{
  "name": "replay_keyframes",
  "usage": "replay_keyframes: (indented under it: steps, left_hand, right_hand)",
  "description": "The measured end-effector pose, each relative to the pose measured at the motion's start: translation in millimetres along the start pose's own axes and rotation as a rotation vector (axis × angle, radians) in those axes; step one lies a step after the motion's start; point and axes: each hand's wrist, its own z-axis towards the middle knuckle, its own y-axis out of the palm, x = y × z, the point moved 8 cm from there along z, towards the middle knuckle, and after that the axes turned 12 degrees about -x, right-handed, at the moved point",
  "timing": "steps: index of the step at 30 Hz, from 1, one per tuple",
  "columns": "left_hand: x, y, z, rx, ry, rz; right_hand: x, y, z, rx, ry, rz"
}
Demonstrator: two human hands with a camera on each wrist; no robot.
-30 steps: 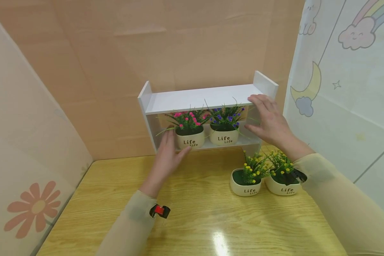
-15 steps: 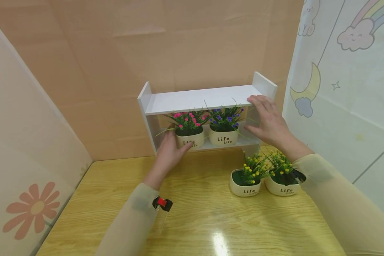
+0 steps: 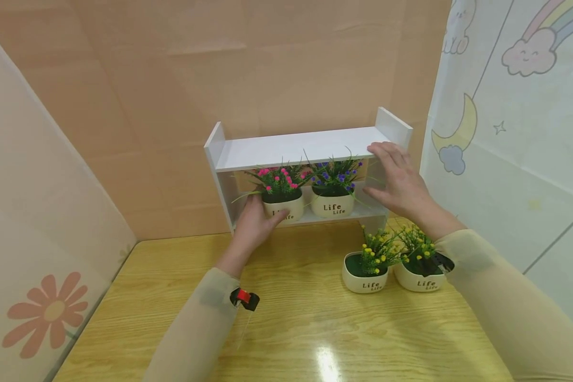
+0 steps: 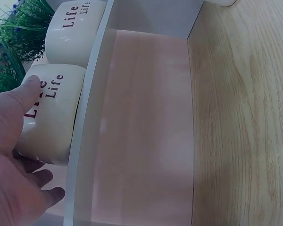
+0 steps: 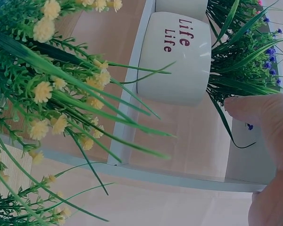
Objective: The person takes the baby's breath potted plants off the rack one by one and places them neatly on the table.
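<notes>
A white two-tier shelf (image 3: 296, 147) stands against the back wall. On its lower board are two cream "Life" pots, one with pink flowers (image 3: 291, 206) on the left, one with purple flowers (image 3: 333, 204) beside it. My left hand (image 3: 252, 225) grips the pink-flowered pot, its thumb across the printed front and its fingers round the left side. In the left wrist view, that pot (image 4: 54, 127) sits close to the board's front edge. My right hand (image 3: 403, 183) rests its fingers on the right end of the upper board, with the thumb lower, near the purple flowers.
Two more cream pots with yellow flowers, a left one (image 3: 365, 281) and a right one (image 3: 420, 278), stand on the wooden table (image 3: 296, 318) at the shelf's right front, under my right forearm. A patterned white wall (image 3: 520, 154) closes the right side.
My left thumb has slid rightward over the pot's front, and the hand has drawn closer round the pink-flowered pot. The right hand stays on the upper board.
</notes>
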Motion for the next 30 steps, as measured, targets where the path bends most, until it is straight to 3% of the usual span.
replay_keyframes:
  steps: [7, 20, 30]
  left_hand:
    - [-2.3, 0.2, 2.0, -0.011, -0.022, -0.021]
    - [-4.0, -1.5, 5.0, 0.01, 0.007, -0.033]
    - [-0.1, -5.1, -3.1, 0.04, 0.03, -0.027]
  right_hand:
    - [1.2, 1.5, 2.2, 0.0, 0.004, -0.009]
    - [2.9, 3.9, 2.9, -0.01, 0.025, -0.013]
    - [3.2, 4.3, 2.3, -0.001, 0.017, -0.02]
